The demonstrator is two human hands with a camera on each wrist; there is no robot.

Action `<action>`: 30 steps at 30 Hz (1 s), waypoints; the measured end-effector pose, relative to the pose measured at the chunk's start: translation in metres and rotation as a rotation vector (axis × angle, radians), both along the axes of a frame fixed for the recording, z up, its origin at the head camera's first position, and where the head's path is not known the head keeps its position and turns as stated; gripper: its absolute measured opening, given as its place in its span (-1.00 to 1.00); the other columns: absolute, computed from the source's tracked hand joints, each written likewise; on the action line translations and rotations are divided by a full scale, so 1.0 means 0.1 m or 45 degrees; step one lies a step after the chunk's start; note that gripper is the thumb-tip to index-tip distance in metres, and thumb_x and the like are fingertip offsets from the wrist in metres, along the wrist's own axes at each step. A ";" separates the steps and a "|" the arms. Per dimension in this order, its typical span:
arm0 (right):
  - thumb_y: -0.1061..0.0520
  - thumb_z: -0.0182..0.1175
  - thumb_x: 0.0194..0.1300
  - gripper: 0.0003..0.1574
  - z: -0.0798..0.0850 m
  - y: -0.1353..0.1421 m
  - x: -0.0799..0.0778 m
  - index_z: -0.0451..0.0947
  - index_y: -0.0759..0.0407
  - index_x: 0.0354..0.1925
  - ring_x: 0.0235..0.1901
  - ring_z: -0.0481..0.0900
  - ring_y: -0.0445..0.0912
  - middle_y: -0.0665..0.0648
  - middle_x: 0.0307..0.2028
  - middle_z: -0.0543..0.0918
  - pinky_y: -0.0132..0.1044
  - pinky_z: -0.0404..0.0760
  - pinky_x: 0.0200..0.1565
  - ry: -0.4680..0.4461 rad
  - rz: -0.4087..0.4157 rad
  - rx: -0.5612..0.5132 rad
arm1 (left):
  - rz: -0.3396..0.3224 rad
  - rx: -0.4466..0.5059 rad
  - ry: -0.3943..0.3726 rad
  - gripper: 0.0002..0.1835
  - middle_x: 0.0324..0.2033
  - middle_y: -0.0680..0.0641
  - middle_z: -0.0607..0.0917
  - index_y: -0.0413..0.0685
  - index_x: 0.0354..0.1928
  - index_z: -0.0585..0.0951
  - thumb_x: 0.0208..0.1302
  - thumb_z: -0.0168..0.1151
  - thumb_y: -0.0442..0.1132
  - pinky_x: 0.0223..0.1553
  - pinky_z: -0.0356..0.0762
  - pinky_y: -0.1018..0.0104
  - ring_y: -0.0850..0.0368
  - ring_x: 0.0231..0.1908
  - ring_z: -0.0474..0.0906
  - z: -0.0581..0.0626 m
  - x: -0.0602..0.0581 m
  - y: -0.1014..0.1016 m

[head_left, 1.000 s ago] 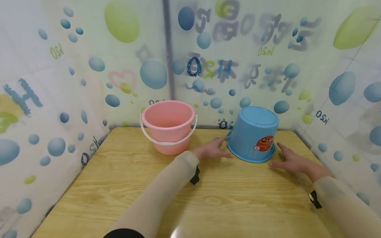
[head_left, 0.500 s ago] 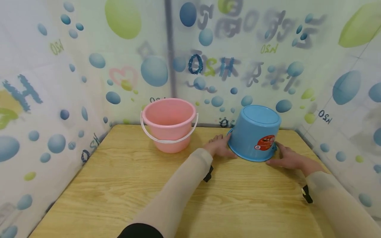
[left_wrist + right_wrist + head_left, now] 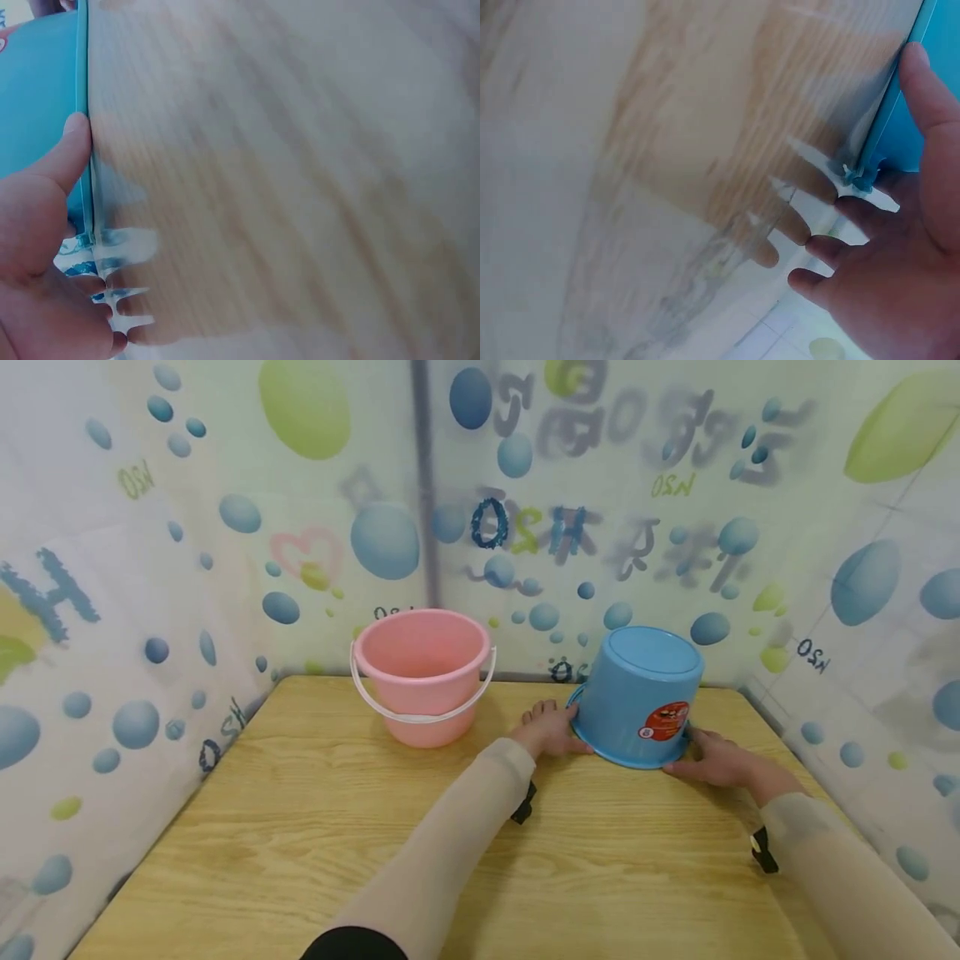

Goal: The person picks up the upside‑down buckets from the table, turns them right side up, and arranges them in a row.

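Observation:
Upside down on the wooden table (image 3: 390, 835) stands a blue bucket (image 3: 611, 706) with a red label on its side. My left hand (image 3: 551, 731) grips its rim at the left, the thumb (image 3: 71, 146) laid along the rim edge in the left wrist view. From the right, my right hand (image 3: 716, 758) holds the same rim, with its thumb (image 3: 922, 82) on the edge and its fingers spread below beside the handle joint (image 3: 862, 176). A pink bucket (image 3: 427, 693) stands upright to the left, its white handle hanging down in front.
Behind the table rises a pale wall covering (image 3: 315, 493) printed with blue and green bubbles, and similar sheets stand at both sides. The pink bucket is close beside my left hand, near the table's back edge.
Both hands have closed in on the blue bucket, the left moving right and the right moving left, until they hold its rim. Neither bucket has visibly moved on the table.

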State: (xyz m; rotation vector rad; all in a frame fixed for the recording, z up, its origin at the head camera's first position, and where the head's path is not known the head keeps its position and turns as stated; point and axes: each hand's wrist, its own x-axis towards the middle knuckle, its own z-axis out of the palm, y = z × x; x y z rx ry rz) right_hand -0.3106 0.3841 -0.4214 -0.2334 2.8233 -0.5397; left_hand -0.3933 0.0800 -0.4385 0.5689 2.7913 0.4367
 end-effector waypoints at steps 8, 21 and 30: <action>-0.36 0.33 0.28 0.48 0.00 0.07 0.01 -0.30 0.45 0.58 0.47 -0.06 0.57 0.58 0.53 -0.08 0.50 0.06 0.38 0.004 0.027 -0.206 | -0.106 0.082 -0.015 0.05 0.63 -0.12 -0.04 0.19 0.64 0.01 0.27 0.24 0.39 0.56 -0.11 -0.16 -0.14 0.61 -0.19 0.08 0.13 -0.04; -0.46 0.29 0.24 0.51 0.06 0.07 0.06 -0.22 0.51 0.56 0.43 0.01 0.60 0.64 0.49 -0.02 0.49 0.15 0.34 0.013 -0.026 -0.149 | -0.143 0.205 0.119 0.03 0.60 -0.11 0.10 0.13 0.65 0.00 0.32 0.24 0.32 0.46 0.14 -0.21 -0.09 0.57 0.05 -0.02 0.07 -0.05; -0.45 -0.02 0.47 0.26 0.12 0.01 0.20 -0.32 0.31 0.62 0.44 0.00 0.58 0.57 0.53 -0.04 0.52 0.24 0.28 0.037 -0.050 -0.251 | -0.126 0.585 0.066 -0.06 0.61 -0.17 0.01 0.13 0.65 -0.04 0.43 0.07 0.34 0.53 0.10 -0.12 -0.15 0.57 0.03 0.02 0.12 -0.19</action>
